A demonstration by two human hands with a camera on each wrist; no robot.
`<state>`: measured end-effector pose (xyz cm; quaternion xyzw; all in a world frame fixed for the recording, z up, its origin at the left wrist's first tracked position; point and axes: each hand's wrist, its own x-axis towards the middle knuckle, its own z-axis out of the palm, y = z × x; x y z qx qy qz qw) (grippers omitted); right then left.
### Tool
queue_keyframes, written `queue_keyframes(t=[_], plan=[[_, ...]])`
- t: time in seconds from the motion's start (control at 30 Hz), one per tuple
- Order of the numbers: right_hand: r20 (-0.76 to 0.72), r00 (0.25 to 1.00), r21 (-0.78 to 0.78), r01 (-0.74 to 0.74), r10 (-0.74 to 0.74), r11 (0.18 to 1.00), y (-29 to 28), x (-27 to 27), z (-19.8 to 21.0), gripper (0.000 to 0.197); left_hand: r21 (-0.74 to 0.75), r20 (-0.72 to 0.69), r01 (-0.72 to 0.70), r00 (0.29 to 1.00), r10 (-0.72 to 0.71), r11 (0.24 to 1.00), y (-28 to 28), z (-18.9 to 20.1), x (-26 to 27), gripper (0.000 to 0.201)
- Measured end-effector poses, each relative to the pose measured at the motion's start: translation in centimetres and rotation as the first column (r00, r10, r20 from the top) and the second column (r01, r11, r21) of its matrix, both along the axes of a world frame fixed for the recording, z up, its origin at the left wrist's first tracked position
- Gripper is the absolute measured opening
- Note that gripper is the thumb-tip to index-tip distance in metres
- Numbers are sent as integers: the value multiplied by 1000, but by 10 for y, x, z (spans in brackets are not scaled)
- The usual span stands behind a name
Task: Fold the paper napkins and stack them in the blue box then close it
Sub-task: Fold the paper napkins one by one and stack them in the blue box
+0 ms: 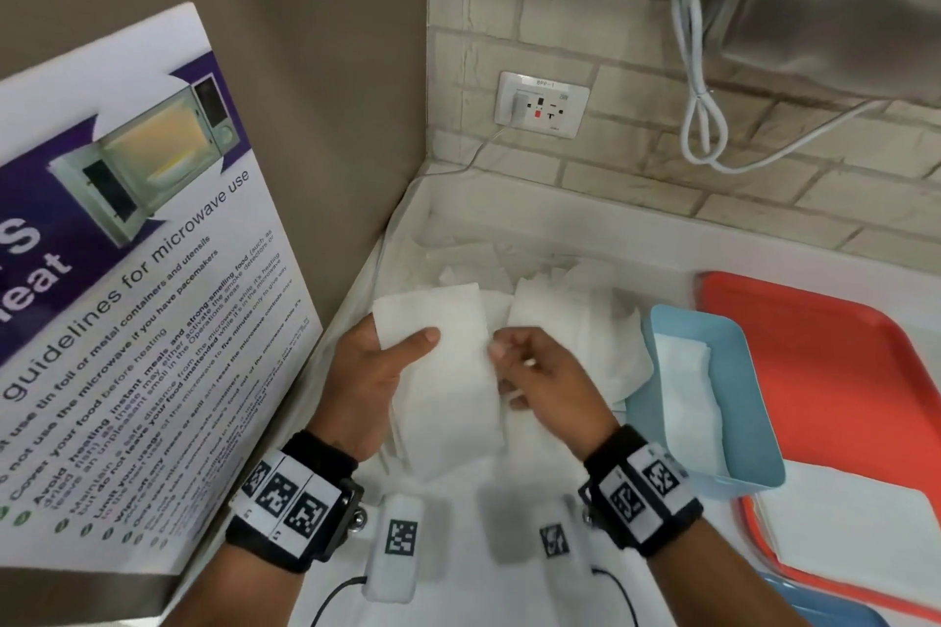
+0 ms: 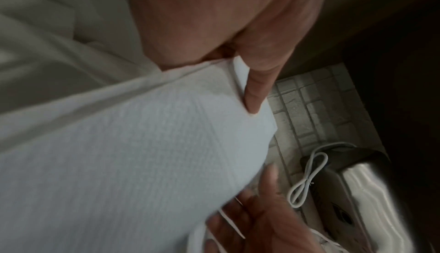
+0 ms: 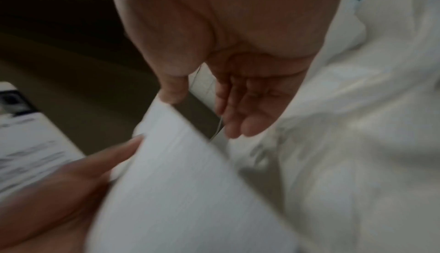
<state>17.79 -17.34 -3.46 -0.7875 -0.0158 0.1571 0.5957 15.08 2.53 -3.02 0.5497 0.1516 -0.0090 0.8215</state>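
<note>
Left hand holds a napkin beside a "microwave use" poster.

**Tight corner, open path to the box**

The poster board walls off the surface's left edge, and the brick wall closes the far edge. Loose napkins crowd the far-left corner. The blue box stands open-topped beside the red tray along the right edge.
</note>
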Motion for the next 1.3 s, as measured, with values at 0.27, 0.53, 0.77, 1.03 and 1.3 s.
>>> queue_keyframes(t=[0.27,0.53,0.77,1.03,1.3], plan=[[-42,992,-732,-113,121,672,-21,90,-5,96,101,6,-48,999,48,994,8,3,-2,31],[158,982,-801,66,104,595,-13,67,-15,31,124,17,-49,999,48,991,16,-1,-3,49],[191,957,-332,273,-219,903,-34,58,-2,17,146,33,-99,995,95,984,10,-1,1,24],[-108,975,56,201,-194,978,-42,26,25,25,132,61,-140,989,133,981,9,6,8,27],[-258,941,149,262,-218,954,-39,5,28,7,99,89,-159,985,151,982,10,10,7,28]])
